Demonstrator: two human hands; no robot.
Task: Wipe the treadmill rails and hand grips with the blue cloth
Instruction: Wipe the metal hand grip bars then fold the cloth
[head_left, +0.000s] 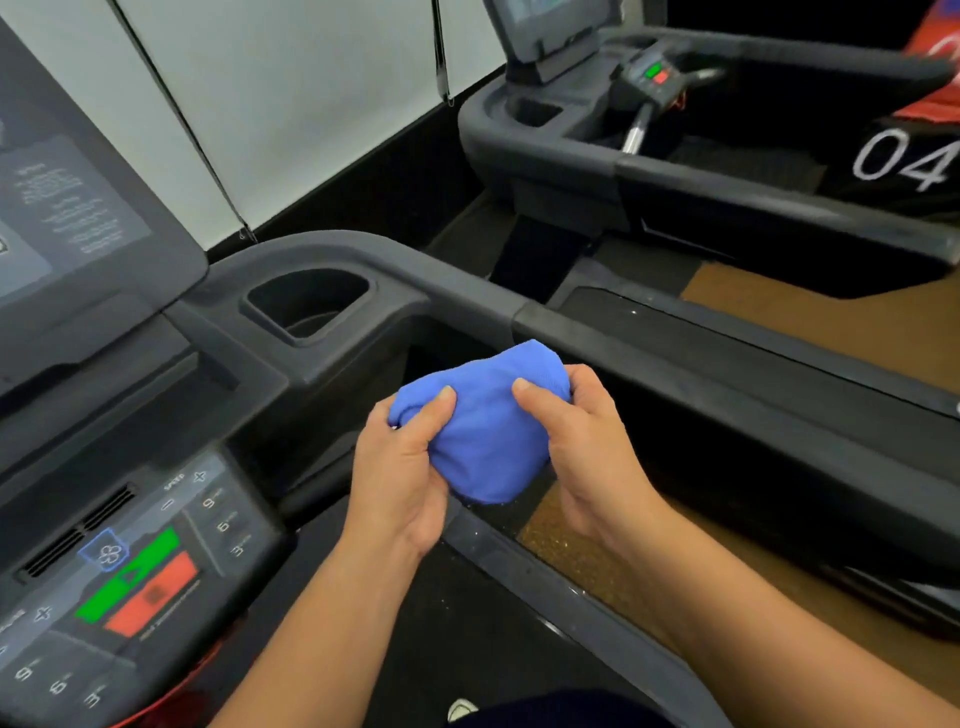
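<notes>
Left hand (400, 467) and right hand (587, 452) are gripping the blue cloth (488, 426) between them, seemingly balling it for the treadmill rail (701, 379) just beyond.

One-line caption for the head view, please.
Left hand and right hand bunch the blue cloth near the treadmill's side rail, control console at left.

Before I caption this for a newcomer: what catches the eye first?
The bunched blue cloth stands out at centre, gripped by the left hand and the right hand beside the dark side rail. At lower left, the green and red buttons on the console are the other bright spots.
</notes>
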